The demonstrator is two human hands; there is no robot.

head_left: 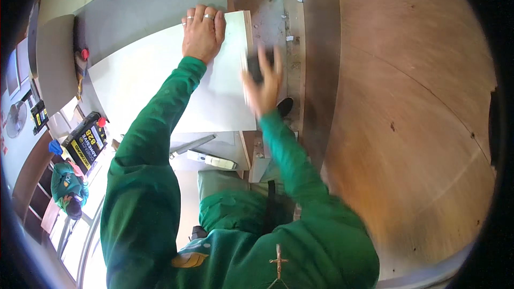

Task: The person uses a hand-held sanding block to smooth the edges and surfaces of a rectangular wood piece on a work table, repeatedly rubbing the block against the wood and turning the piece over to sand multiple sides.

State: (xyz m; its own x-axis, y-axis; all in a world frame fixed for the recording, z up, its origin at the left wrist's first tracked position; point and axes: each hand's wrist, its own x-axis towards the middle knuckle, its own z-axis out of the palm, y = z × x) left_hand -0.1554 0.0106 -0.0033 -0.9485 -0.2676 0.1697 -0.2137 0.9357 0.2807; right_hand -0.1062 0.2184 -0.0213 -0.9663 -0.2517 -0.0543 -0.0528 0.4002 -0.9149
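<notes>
A white board (155,80) lies in front of me, its right edge showing a strip of bare wood. My left hand (202,35) bears down at the far right corner, fingers close together and bent over the far edge; rings show on them. Beside the board's right edge, my right hand (263,83) is smeared by motion. It is closed around a dark, block-shaped thing (261,64), held up against that edge. Blur hides exactly what kind of block it is.
Below the board lie a cutter knife (214,160) and a grey metal strip (193,145). An adhesive can (85,144) and a brush (80,72) are on the left. A large brown wooden panel (407,101) fills the right. Someone in green (68,184) is at lower left.
</notes>
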